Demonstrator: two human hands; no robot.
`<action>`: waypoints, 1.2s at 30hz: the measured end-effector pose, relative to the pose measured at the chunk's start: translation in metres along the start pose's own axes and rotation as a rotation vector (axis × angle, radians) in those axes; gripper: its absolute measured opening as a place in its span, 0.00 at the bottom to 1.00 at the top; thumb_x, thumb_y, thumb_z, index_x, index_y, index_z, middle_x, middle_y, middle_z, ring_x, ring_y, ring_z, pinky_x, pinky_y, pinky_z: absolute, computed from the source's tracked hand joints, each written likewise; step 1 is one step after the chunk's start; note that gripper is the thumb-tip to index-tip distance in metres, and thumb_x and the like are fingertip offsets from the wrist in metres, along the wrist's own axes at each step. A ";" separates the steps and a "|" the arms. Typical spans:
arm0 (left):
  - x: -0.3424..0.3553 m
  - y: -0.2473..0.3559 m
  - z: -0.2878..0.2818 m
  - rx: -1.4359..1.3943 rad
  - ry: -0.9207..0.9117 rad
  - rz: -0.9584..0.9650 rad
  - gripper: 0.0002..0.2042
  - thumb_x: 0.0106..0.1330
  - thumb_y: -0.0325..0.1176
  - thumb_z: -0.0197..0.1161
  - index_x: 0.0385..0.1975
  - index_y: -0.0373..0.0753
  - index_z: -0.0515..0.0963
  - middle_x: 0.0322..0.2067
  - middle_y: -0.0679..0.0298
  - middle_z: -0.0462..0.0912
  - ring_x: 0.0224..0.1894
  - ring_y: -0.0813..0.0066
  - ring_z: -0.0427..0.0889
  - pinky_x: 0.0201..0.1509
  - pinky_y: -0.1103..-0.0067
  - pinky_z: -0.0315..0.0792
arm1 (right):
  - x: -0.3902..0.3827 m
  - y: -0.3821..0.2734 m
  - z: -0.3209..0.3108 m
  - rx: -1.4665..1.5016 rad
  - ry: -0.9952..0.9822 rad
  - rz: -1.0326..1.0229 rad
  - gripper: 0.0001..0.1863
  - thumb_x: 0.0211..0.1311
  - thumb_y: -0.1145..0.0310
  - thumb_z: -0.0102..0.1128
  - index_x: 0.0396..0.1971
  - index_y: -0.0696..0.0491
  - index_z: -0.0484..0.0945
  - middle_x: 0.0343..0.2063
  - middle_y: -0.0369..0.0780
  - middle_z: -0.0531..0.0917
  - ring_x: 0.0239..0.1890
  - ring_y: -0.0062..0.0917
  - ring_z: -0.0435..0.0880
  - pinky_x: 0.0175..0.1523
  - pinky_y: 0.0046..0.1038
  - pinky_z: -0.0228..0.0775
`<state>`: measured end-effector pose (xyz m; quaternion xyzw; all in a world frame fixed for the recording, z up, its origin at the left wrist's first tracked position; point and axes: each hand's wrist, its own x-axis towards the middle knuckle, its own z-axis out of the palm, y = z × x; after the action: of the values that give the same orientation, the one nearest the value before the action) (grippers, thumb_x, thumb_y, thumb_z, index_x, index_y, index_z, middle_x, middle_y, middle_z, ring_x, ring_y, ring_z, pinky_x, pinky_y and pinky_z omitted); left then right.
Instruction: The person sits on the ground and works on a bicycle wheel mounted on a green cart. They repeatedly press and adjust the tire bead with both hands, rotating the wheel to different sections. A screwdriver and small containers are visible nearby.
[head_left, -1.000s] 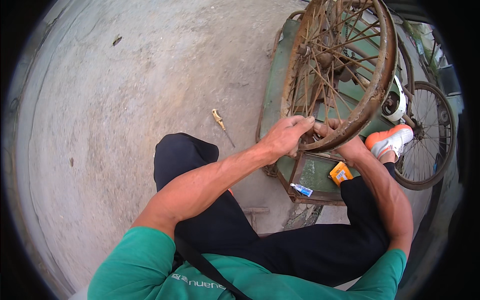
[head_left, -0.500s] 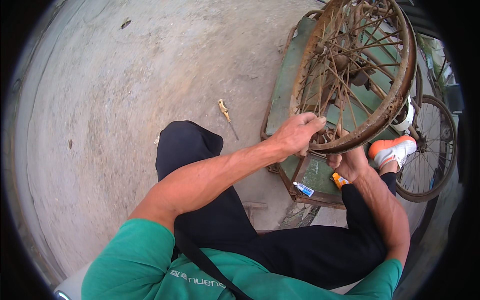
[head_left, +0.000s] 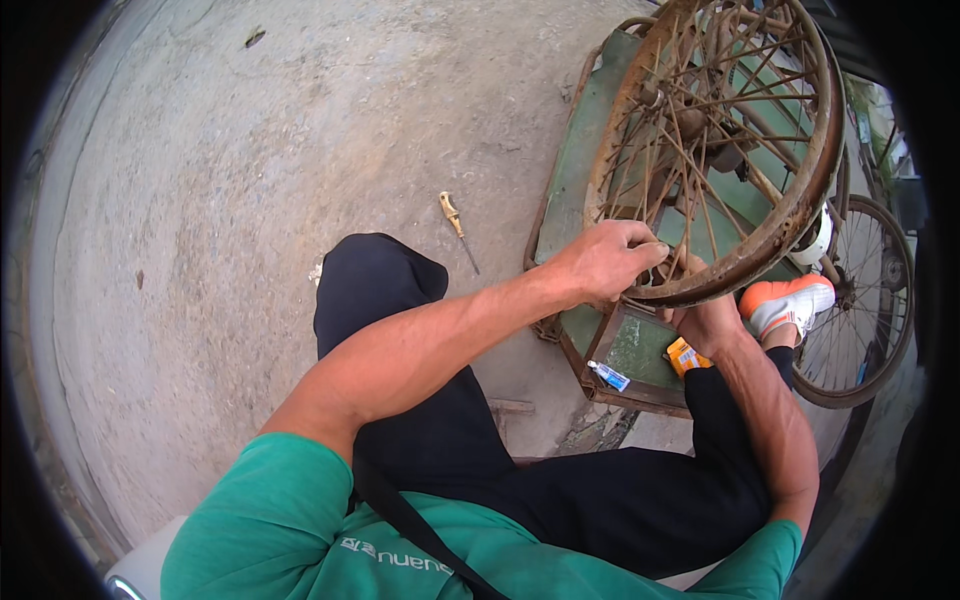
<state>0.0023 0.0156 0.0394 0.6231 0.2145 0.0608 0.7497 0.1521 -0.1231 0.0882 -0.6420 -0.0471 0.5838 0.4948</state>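
Observation:
A rusty spoked wheel (head_left: 828, 150) is tilted up on the right, with no tyre on its rim. At the near end of that rim, my left hand (head_left: 612, 262) is closed, its thumb and fingers bent together over the edge. My right hand (head_left: 708, 322) grips the same rim from below and outside, with part of its fingers showing among the spokes. The rim and the left hand hide whatever small part lies between the hands. Close under them are a blue and white tube (head_left: 608, 376) and a small yellow-orange box (head_left: 686, 357).
The wheel belongs to an overturned green cart (head_left: 570, 190) with a rusty frame. A screwdriver (head_left: 455, 218) with a pale handle lies on the concrete floor (head_left: 250, 180). Another spoked wheel (head_left: 890, 340) with a tyre stands at the far right, by my orange and white shoe (head_left: 788, 303).
My left hand has shifted slightly right along the rim, and its fingers have bent differently. My right hand has turned a little under the rim. The view has tilted slightly.

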 end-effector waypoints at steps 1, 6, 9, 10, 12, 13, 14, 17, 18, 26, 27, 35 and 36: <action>0.000 0.001 -0.001 0.022 0.005 -0.013 0.19 0.73 0.46 0.59 0.45 0.33 0.82 0.24 0.63 0.78 0.23 0.78 0.74 0.28 0.74 0.71 | 0.000 0.000 0.001 0.011 -0.009 0.009 0.12 0.79 0.59 0.50 0.47 0.50 0.78 0.29 0.34 0.82 0.21 0.18 0.76 0.28 0.23 0.68; 0.005 -0.012 0.004 0.068 0.030 0.084 0.19 0.73 0.46 0.59 0.46 0.33 0.82 0.26 0.62 0.79 0.24 0.75 0.76 0.31 0.73 0.73 | 0.012 0.010 -0.018 -0.086 -0.031 0.164 0.10 0.77 0.59 0.56 0.44 0.50 0.77 0.25 0.32 0.81 0.19 0.17 0.75 0.26 0.22 0.64; 0.002 -0.006 0.000 0.028 -0.017 0.040 0.19 0.73 0.43 0.57 0.50 0.32 0.81 0.27 0.60 0.80 0.25 0.74 0.77 0.32 0.72 0.74 | 0.009 0.008 -0.010 -0.180 0.026 0.111 0.11 0.76 0.57 0.59 0.42 0.50 0.77 0.23 0.31 0.80 0.18 0.16 0.74 0.25 0.21 0.63; 0.000 -0.002 -0.002 0.008 -0.040 0.006 0.19 0.74 0.43 0.57 0.51 0.32 0.80 0.27 0.59 0.80 0.25 0.73 0.78 0.32 0.71 0.74 | 0.009 0.008 -0.007 -0.214 0.037 0.073 0.12 0.76 0.55 0.60 0.41 0.50 0.77 0.23 0.31 0.80 0.18 0.16 0.73 0.24 0.21 0.63; -0.001 -0.002 -0.004 0.037 -0.010 0.032 0.20 0.74 0.41 0.56 0.56 0.32 0.77 0.28 0.58 0.81 0.25 0.73 0.79 0.32 0.71 0.75 | 0.018 0.013 -0.010 -0.326 0.058 -0.034 0.14 0.76 0.53 0.60 0.42 0.50 0.77 0.24 0.31 0.80 0.18 0.15 0.73 0.24 0.21 0.63; -0.002 -0.002 -0.004 0.042 0.004 0.039 0.20 0.74 0.40 0.56 0.58 0.32 0.76 0.28 0.58 0.81 0.25 0.73 0.79 0.32 0.71 0.75 | 0.021 0.014 -0.011 -0.383 0.069 -0.087 0.15 0.76 0.52 0.60 0.43 0.50 0.77 0.24 0.31 0.80 0.18 0.15 0.73 0.24 0.21 0.63; -0.002 -0.001 -0.005 0.048 0.017 0.047 0.21 0.74 0.39 0.56 0.60 0.31 0.74 0.28 0.57 0.81 0.24 0.72 0.79 0.31 0.71 0.75 | 0.022 0.013 -0.012 -0.400 0.078 -0.096 0.16 0.76 0.52 0.60 0.44 0.51 0.77 0.24 0.31 0.80 0.19 0.15 0.74 0.25 0.21 0.65; -0.006 -0.003 -0.009 0.035 0.072 0.039 0.24 0.73 0.38 0.57 0.64 0.30 0.70 0.29 0.56 0.83 0.23 0.72 0.80 0.30 0.70 0.76 | 0.030 0.014 -0.011 -0.440 0.107 -0.139 0.16 0.75 0.54 0.61 0.44 0.52 0.78 0.25 0.30 0.79 0.23 0.13 0.74 0.28 0.20 0.67; -0.007 -0.004 -0.010 0.024 0.094 0.038 0.25 0.73 0.38 0.57 0.65 0.30 0.69 0.29 0.56 0.83 0.23 0.72 0.80 0.30 0.70 0.76 | 0.032 0.015 -0.010 -0.448 0.127 -0.171 0.14 0.76 0.55 0.61 0.42 0.52 0.78 0.26 0.29 0.77 0.24 0.12 0.74 0.28 0.19 0.66; 0.001 -0.017 -0.017 0.166 0.054 -0.041 0.23 0.71 0.41 0.60 0.56 0.27 0.77 0.37 0.49 0.87 0.31 0.66 0.84 0.39 0.68 0.79 | 0.033 0.018 -0.009 -0.739 0.136 -0.274 0.14 0.76 0.56 0.61 0.40 0.53 0.79 0.27 0.28 0.75 0.28 0.12 0.72 0.34 0.19 0.67; 0.001 -0.018 -0.016 0.200 0.065 -0.026 0.22 0.71 0.41 0.60 0.54 0.27 0.79 0.39 0.49 0.87 0.34 0.64 0.85 0.41 0.68 0.79 | 0.032 0.017 -0.005 -0.716 0.140 -0.261 0.14 0.76 0.56 0.61 0.40 0.53 0.80 0.27 0.28 0.75 0.28 0.12 0.72 0.34 0.19 0.67; 0.001 -0.018 -0.015 0.146 0.035 -0.026 0.21 0.69 0.42 0.63 0.50 0.28 0.81 0.41 0.49 0.87 0.41 0.62 0.85 0.47 0.68 0.77 | 0.032 0.016 -0.006 -0.431 0.083 -0.202 0.15 0.75 0.54 0.62 0.40 0.53 0.78 0.25 0.29 0.76 0.25 0.12 0.72 0.29 0.18 0.64; 0.002 -0.017 -0.016 0.133 0.027 -0.032 0.20 0.69 0.41 0.63 0.50 0.28 0.81 0.41 0.49 0.87 0.41 0.63 0.85 0.47 0.68 0.77 | 0.031 0.014 -0.007 -0.405 0.063 -0.192 0.15 0.75 0.54 0.62 0.40 0.53 0.78 0.25 0.29 0.76 0.24 0.12 0.72 0.29 0.18 0.63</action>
<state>-0.0054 0.0267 0.0204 0.6671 0.2380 0.0430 0.7046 0.1602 -0.1141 0.0556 -0.7388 -0.2087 0.4921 0.4104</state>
